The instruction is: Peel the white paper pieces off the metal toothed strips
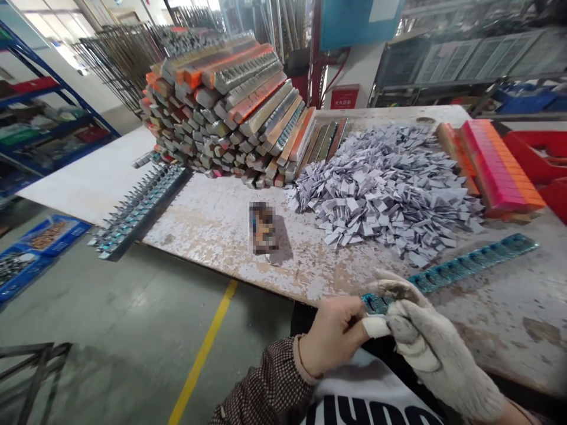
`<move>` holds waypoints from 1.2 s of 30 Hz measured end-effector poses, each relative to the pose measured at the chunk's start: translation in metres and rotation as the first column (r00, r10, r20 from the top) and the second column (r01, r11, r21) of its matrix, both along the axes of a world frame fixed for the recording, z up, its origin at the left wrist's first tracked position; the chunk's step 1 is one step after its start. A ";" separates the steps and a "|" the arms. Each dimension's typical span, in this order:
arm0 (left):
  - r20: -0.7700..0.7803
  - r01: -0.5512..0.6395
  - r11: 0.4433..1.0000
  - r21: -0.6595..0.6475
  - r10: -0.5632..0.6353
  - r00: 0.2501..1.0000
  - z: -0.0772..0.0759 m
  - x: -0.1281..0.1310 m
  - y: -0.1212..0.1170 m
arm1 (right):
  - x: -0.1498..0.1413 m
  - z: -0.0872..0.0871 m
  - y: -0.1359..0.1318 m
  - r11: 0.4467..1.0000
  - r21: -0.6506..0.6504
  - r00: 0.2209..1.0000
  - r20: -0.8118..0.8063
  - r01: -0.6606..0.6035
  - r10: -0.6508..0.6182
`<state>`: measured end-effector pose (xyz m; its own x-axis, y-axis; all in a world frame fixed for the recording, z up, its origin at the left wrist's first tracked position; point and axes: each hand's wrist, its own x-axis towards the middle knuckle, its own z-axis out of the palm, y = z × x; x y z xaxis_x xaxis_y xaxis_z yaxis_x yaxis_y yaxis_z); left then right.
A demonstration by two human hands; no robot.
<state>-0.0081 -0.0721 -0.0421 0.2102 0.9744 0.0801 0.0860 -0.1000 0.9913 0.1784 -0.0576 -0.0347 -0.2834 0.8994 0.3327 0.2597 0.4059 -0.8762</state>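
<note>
My left hand (334,333) is bare, with its fingers curled and a white wrap (375,326) around its thumb. My right hand (436,348) wears a white knitted glove, soiled at the fingertips. Its bent fingers meet the tip of the wrapped thumb, and whatever may be pinched there is hidden. A glittery teal strip (476,262) with dark, evenly spaced marks lies slantwise on the table behind both hands. Its near end reaches the left fingers; whether they grip it I cannot tell. Beyond the strip spreads a heap of small white-grey flat pieces (381,189).
A tall stack of long bars (221,112) fills the table's back. Pink and orange blocks (500,165) stand right, beside red bins (540,153). A spiky metal rack (142,206) overhangs the left edge. A pixelated item (263,228) sits mid-table (199,230). Blue trays (39,248) are lower left.
</note>
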 end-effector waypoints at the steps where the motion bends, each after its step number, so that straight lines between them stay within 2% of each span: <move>1: -0.011 0.046 0.998 0.047 -0.045 0.999 0.000 -0.001 -0.002 | -0.002 -0.001 -0.002 0.999 0.042 1.000 0.008 -0.016 0.016; 4: -0.041 0.123 0.981 0.153 -0.118 0.992 -0.002 -0.003 -0.009 | -0.004 -0.006 -0.007 0.995 0.086 0.997 0.066 -0.057 0.051; 8: -0.227 0.072 0.968 0.240 -0.016 0.974 -0.021 -0.014 -0.015 | 0.005 -0.009 -0.002 0.995 0.066 0.989 0.137 -0.073 0.063; 10: -0.370 0.020 0.957 0.289 0.093 0.924 -0.034 -0.023 -0.017 | 0.012 -0.009 0.005 0.999 0.046 0.986 0.165 0.005 -0.012; 12: -0.520 0.013 0.951 0.310 0.158 0.840 -0.045 -0.031 -0.018 | 0.019 -0.011 0.012 0.994 0.057 0.973 0.206 0.096 -0.106; 15: -0.660 0.081 0.954 0.289 0.138 0.738 -0.056 -0.030 -0.017 | 0.023 -0.018 0.016 0.974 0.205 0.944 0.291 0.098 -0.157; 20: -0.690 0.084 0.952 0.295 0.151 0.708 -0.062 -0.006 -0.009 | 0.019 -0.029 0.013 0.901 0.434 0.877 0.443 -0.027 -0.187; 23: -0.685 0.083 0.947 0.311 0.163 0.710 -0.061 0.005 -0.002 | 0.018 -0.031 0.016 0.859 0.505 0.811 0.533 -0.078 -0.240; 25: -0.674 0.084 0.943 0.323 0.167 0.720 -0.062 0.007 0.001 | 0.018 -0.030 0.020 0.857 0.501 0.771 0.591 -0.119 -0.239; 30: -0.663 0.106 0.939 0.326 0.148 0.734 -0.067 0.008 0.002 | 0.014 -0.028 0.029 0.892 0.411 0.693 0.699 -0.189 -0.175; 33: -0.668 0.099 0.952 0.289 0.127 0.733 -0.066 0.006 0.002 | 0.013 -0.031 0.032 0.898 0.389 0.698 0.701 -0.203 -0.146; 36: -0.659 0.159 0.959 0.234 0.036 0.752 -0.057 -0.003 0.006 | 0.018 -0.034 0.031 0.892 0.406 0.738 0.661 -0.198 -0.137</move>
<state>-0.0115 -0.0656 -0.0991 0.3642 0.9196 0.1473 0.6832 -0.3713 0.6287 0.1967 -0.0266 -0.0689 -0.6018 0.6980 0.3882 0.6767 0.7038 -0.2163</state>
